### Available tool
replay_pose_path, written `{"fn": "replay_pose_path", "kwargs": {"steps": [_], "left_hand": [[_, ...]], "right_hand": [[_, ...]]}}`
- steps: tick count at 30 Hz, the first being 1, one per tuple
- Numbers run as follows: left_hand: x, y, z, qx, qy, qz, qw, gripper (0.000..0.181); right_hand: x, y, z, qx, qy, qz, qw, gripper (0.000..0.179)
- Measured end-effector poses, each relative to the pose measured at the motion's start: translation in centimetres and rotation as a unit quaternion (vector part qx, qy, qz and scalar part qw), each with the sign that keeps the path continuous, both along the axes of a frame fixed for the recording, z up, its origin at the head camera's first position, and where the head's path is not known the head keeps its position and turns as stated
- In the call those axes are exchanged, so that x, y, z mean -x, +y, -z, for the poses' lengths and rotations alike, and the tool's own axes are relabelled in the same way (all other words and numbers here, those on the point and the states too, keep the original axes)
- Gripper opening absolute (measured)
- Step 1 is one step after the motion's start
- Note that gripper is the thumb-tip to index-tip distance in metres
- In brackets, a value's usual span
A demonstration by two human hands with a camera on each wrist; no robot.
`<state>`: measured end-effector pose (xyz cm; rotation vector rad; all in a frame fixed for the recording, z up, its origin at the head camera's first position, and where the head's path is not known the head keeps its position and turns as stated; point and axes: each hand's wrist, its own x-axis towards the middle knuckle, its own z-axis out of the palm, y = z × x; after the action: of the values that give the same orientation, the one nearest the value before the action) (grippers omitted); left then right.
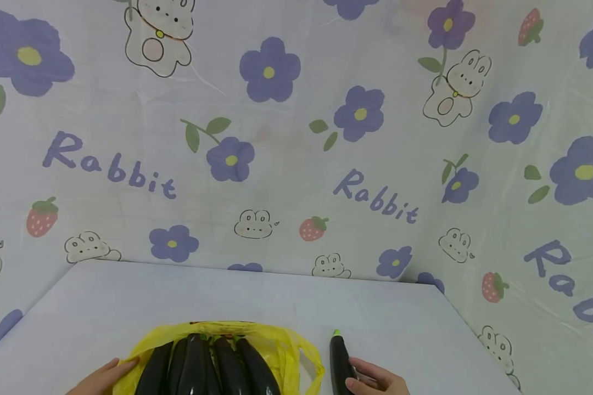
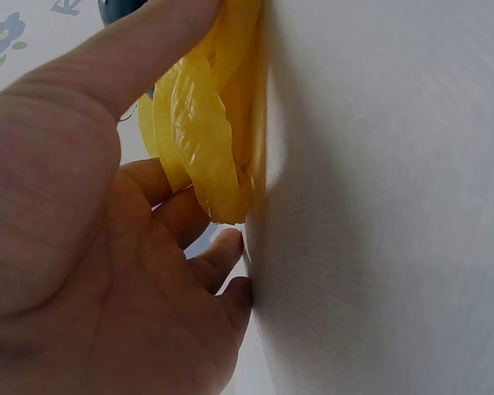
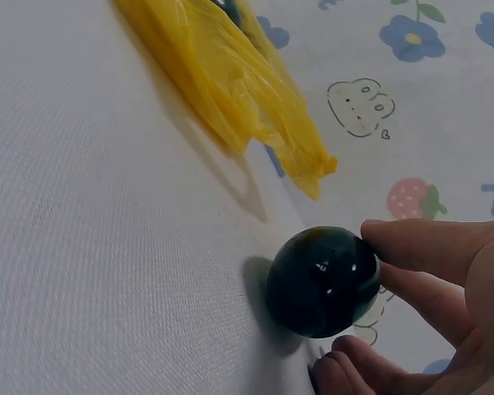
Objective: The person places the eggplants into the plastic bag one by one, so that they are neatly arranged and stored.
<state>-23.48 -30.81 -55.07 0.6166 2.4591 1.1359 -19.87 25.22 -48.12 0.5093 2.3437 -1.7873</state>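
Observation:
A yellow plastic bag [image 1: 287, 351] lies on the white table with its mouth spread, and several dark, glossy eggplants [image 1: 194, 365] sit side by side inside. My left hand [image 1: 101, 379] holds the bag's left edge; in the left wrist view, the thumb lies over the yellow plastic [image 2: 199, 136] and the fingers curl behind it. To the right of the bag, my right hand [image 1: 379, 379] grips a single eggplant [image 1: 340, 359] with a green stem tip pointing away. Its rounded end [image 3: 323, 284] shows in the right wrist view, between thumb and fingers, close over the table.
The white table [image 1: 257, 293] reaches back to a hanging cloth [image 1: 286, 197] printed with rabbits, flowers and strawberries, which also runs along the right side. A loose bag handle [image 1: 318, 367] loops out toward the single eggplant.

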Motion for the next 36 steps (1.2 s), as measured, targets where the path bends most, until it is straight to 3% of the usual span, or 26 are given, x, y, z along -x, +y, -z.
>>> {"fn": "replay_pose_path", "kwargs": {"steps": [4,10,16,28,36], "left_hand": [[-0.1,0.0,0.2,0.003,0.009,-0.001,1.0000,0.070],[-0.3,0.0,0.0,0.009,0.003,-0.017,0.9998,0.074],[-0.5,-0.4,0.2,0.007,0.022,-0.003,0.9997,0.069],[-0.8,0.2,-0.2,0.005,0.042,0.002,0.9991,0.070],[-1.1,0.3,-0.4,0.001,0.029,-0.011,0.9995,0.072]], "right_hand": [[-0.3,0.2,-0.4,0.025,0.004,-0.026,0.9993,0.067],[-0.9,0.0,-1.1,0.007,0.035,-0.074,0.9966,0.061],[-1.1,-0.3,-1.2,0.002,0.069,-0.093,0.9933,0.054],[-0.8,-0.1,-0.2,-0.030,0.067,-0.061,0.9955,0.054],[-0.6,-0.4,-0.5,-0.037,0.034,-0.072,0.9962,0.065]]}}
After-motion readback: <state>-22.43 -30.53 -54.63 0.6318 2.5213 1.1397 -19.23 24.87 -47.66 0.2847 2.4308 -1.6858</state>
